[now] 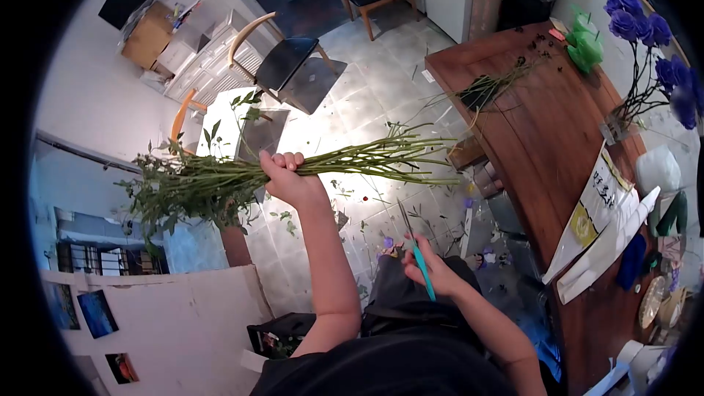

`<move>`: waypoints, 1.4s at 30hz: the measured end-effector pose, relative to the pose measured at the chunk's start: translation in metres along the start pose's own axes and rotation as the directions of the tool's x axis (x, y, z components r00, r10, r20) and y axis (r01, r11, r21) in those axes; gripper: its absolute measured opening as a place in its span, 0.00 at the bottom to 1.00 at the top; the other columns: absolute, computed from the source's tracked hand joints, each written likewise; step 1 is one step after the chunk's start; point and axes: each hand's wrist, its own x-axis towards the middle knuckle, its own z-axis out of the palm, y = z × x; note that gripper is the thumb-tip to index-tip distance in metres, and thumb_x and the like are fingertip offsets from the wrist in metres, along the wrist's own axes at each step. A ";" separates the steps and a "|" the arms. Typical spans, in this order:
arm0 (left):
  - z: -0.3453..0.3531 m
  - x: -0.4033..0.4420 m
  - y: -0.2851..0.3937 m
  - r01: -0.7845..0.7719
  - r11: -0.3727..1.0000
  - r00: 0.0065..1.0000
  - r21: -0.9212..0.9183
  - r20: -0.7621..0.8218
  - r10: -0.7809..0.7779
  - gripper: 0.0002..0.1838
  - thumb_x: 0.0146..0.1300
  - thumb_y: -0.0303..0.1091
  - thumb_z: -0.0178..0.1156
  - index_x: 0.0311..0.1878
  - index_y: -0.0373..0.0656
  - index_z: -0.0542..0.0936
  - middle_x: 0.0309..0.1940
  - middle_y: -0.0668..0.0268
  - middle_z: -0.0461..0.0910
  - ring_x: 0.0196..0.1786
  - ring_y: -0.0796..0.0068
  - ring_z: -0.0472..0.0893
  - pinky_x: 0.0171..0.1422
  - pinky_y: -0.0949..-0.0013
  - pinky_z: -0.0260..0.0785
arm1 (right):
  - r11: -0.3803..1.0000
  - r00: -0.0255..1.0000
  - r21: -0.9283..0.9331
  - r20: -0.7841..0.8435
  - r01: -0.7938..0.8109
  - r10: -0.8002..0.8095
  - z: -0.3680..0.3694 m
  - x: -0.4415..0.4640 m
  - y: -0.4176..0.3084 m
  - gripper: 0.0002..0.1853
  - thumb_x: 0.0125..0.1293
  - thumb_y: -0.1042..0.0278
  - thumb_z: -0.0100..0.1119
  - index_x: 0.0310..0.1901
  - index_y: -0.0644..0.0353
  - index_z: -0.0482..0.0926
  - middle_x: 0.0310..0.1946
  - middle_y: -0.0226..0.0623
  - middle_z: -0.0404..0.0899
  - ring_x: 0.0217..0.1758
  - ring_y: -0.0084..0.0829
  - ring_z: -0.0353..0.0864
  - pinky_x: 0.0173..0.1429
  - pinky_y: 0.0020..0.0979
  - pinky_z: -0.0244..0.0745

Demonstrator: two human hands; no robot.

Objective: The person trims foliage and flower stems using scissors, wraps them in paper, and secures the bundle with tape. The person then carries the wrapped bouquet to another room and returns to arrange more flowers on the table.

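Note:
My left hand is closed around a bundle of long green stems, held level across the middle of the view. Leafy ends of the bundle spread out on the left, and the bare stem ends point right, toward the wooden table. Lower down, in front of my lap, my right hand grips a pair of scissors with teal handles. Their dark blades point up and away, below the stems and apart from them. Whether the blades are parted is hard to make out.
A brown wooden table on the right bears cut stems, wrapping paper and purple flowers in a vase. Leaf scraps litter the tiled floor. Chairs with black seats stand farther off.

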 end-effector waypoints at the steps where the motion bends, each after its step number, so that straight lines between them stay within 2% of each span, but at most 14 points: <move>1: -0.005 -0.001 -0.002 -0.002 1.000 1.000 0.005 0.005 0.002 0.17 0.64 0.32 0.53 0.22 0.48 0.58 0.16 0.74 0.58 0.16 0.85 0.57 0.20 0.76 0.54 | 1.000 1.000 0.007 -0.003 0.029 -0.029 0.002 0.011 -0.008 0.40 0.59 0.60 0.62 0.65 0.63 0.47 0.34 0.33 0.68 0.36 0.25 0.70 0.44 0.27 0.68; 4: -0.014 -0.014 -0.002 -0.022 0.998 1.000 0.065 0.014 0.021 0.18 0.65 0.32 0.53 0.21 0.48 0.57 0.15 0.74 0.58 0.15 0.85 0.57 0.19 0.77 0.53 | 1.000 0.999 0.004 -0.014 -0.031 0.031 0.000 0.027 -0.040 0.40 0.61 0.57 0.61 0.65 0.66 0.47 0.33 0.34 0.69 0.37 0.25 0.70 0.44 0.27 0.68; 5: -0.019 -0.017 -0.002 -0.020 0.996 0.999 0.086 0.031 0.018 0.18 0.65 0.33 0.53 0.21 0.48 0.58 0.15 0.74 0.58 0.15 0.85 0.57 0.19 0.77 0.53 | 0.995 0.992 -0.102 -0.127 0.009 -0.022 0.005 0.032 -0.039 0.37 0.61 0.54 0.61 0.61 0.69 0.54 0.30 0.34 0.71 0.32 0.24 0.72 0.38 0.27 0.69; 8: -0.032 -0.024 -0.006 -0.015 0.987 1.000 0.160 0.025 0.011 0.18 0.65 0.32 0.52 0.21 0.48 0.57 0.15 0.74 0.57 0.15 0.85 0.56 0.18 0.77 0.51 | 0.976 0.936 0.099 -0.277 -0.195 0.215 0.014 0.046 -0.039 0.31 0.60 0.51 0.61 0.52 0.70 0.66 0.24 0.32 0.71 0.23 0.22 0.71 0.29 0.27 0.69; 9: -0.034 -0.025 -0.008 -0.013 0.982 1.000 0.188 0.008 0.012 0.19 0.65 0.32 0.51 0.20 0.49 0.57 0.14 0.75 0.56 0.15 0.84 0.54 0.18 0.76 0.50 | 0.988 0.935 0.102 -0.322 -0.119 0.146 0.015 0.052 -0.024 0.27 0.59 0.49 0.61 0.43 0.70 0.72 0.21 0.33 0.72 0.18 0.20 0.69 0.24 0.26 0.66; 15: -0.047 -0.005 -0.015 -0.045 0.969 0.997 0.244 -0.051 0.059 0.19 0.65 0.32 0.51 0.20 0.49 0.56 0.15 0.75 0.55 0.16 0.84 0.54 0.19 0.75 0.50 | 0.966 0.959 -0.196 -0.258 -0.167 0.114 0.008 0.053 -0.001 0.25 0.59 0.51 0.61 0.44 0.69 0.73 0.24 0.35 0.76 0.20 0.19 0.71 0.26 0.25 0.67; 18: -0.047 0.014 -0.015 -0.017 0.989 0.988 0.144 -0.148 0.039 0.19 0.65 0.33 0.52 0.21 0.48 0.56 0.16 0.74 0.57 0.16 0.83 0.55 0.20 0.75 0.51 | 0.989 0.968 0.062 -0.204 -0.136 0.146 0.005 0.033 0.012 0.27 0.59 0.51 0.62 0.48 0.68 0.70 0.30 0.37 0.77 0.27 0.23 0.75 0.34 0.26 0.71; 19: -0.049 0.020 -0.015 -0.004 0.995 0.992 0.100 -0.126 0.017 0.18 0.65 0.33 0.53 0.21 0.47 0.57 0.17 0.74 0.58 0.16 0.83 0.56 0.20 0.75 0.52 | 0.997 0.988 -0.060 -0.149 -0.038 0.029 0.004 0.030 0.038 0.33 0.58 0.51 0.63 0.55 0.66 0.64 0.39 0.43 0.75 0.41 0.31 0.75 0.48 0.30 0.70; 23: -0.057 0.030 -0.024 0.090 0.996 0.981 0.009 -0.171 -0.087 0.17 0.64 0.32 0.53 0.24 0.47 0.57 0.18 0.73 0.58 0.17 0.83 0.58 0.20 0.75 0.53 | 0.985 0.987 -0.072 -0.056 -0.157 0.153 0.001 0.049 0.028 0.42 0.55 0.48 0.64 0.62 0.64 0.54 0.47 0.47 0.69 0.55 0.39 0.68 0.60 0.35 0.61; 26: -0.064 0.021 -0.034 0.140 0.988 0.972 0.071 -0.197 -0.124 0.16 0.64 0.32 0.53 0.25 0.46 0.57 0.19 0.73 0.58 0.18 0.83 0.58 0.20 0.76 0.54 | 0.994 0.989 -0.059 -0.123 -0.089 0.082 -0.007 0.080 0.008 0.42 0.55 0.47 0.64 0.62 0.65 0.54 0.45 0.45 0.71 0.51 0.37 0.71 0.56 0.33 0.64; 31: -0.073 0.014 -0.047 0.120 0.976 0.968 0.181 -0.238 -0.075 0.14 0.64 0.31 0.53 0.27 0.44 0.59 0.18 0.73 0.58 0.17 0.83 0.58 0.19 0.76 0.54 | 0.981 0.946 -0.149 -0.315 -0.125 0.072 -0.005 0.080 0.012 0.23 0.57 0.50 0.63 0.38 0.67 0.75 0.14 0.29 0.70 0.17 0.25 0.70 0.25 0.28 0.66; 35: -0.072 0.027 -0.047 0.098 0.984 0.967 0.152 -0.249 -0.058 0.13 0.63 0.31 0.54 0.27 0.43 0.60 0.18 0.73 0.59 0.17 0.83 0.58 0.18 0.76 0.53 | 0.968 0.956 0.192 -0.213 -0.163 0.203 -0.010 0.056 0.006 0.26 0.57 0.49 0.63 0.43 0.68 0.73 0.21 0.32 0.73 0.22 0.27 0.73 0.30 0.33 0.70; 38: -0.073 0.033 -0.046 0.083 0.985 0.967 0.154 -0.250 -0.042 0.13 0.63 0.31 0.54 0.26 0.43 0.60 0.18 0.73 0.59 0.16 0.83 0.58 0.18 0.76 0.53 | 0.986 0.965 -0.136 -0.231 0.091 -0.121 -0.005 0.058 0.014 0.28 0.57 0.48 0.63 0.45 0.68 0.71 0.25 0.34 0.75 0.29 0.33 0.74 0.36 0.37 0.71; 42: -0.071 0.028 -0.046 0.088 0.978 0.966 0.190 -0.257 -0.036 0.14 0.63 0.31 0.54 0.26 0.44 0.60 0.18 0.73 0.59 0.16 0.83 0.58 0.19 0.76 0.54 | 0.950 0.975 -0.293 -0.217 -0.112 0.048 -0.011 0.087 -0.018 0.23 0.60 0.57 0.63 0.48 0.67 0.71 0.24 0.30 0.73 0.26 0.22 0.72 0.34 0.26 0.72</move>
